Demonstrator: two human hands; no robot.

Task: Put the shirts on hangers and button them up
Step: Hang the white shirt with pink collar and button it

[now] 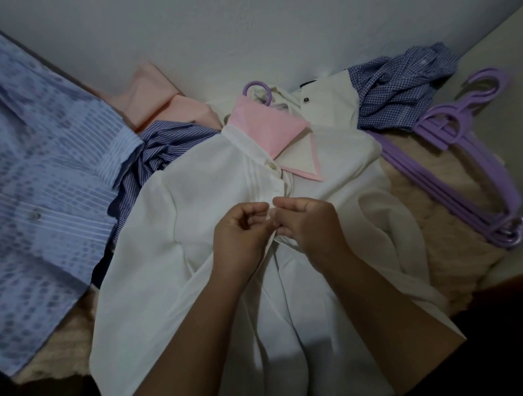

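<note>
Left hand: reaches in from the bottom edge of the view, forearm slanting up toward the middle of the white shirt; fingers curled, pinching the shirt's front placket just below the chest.
Right hand: comes in beside it from the lower right, fingers curled and pinching the opposite edge of the same placket; the two hands touch at the fingertips.
White shirt: lies front up in the middle of the beige blanket, pink collar toward the wall, hem toward the person; the top button under the collar looks fastened, and the front below the hands hangs open.
Hanger in shirt: purple hook pokes out above the collar, near the wall.
Spare hangers: a purple stack at the blanket's right edge, hooks toward the far right corner.
Checked shirt: blue and white, crumpled at the far right by the wall, just beside the spare hangers.
Striped shirt: dark blue, bunched left of the white shirt, touching its shoulder.
Peach shirt: at the far edge by the wall, behind the striped one.
Light blue shirt: spread across the blanket's left side.
Cream garment: behind the collar, with a dark button showing.
</note>
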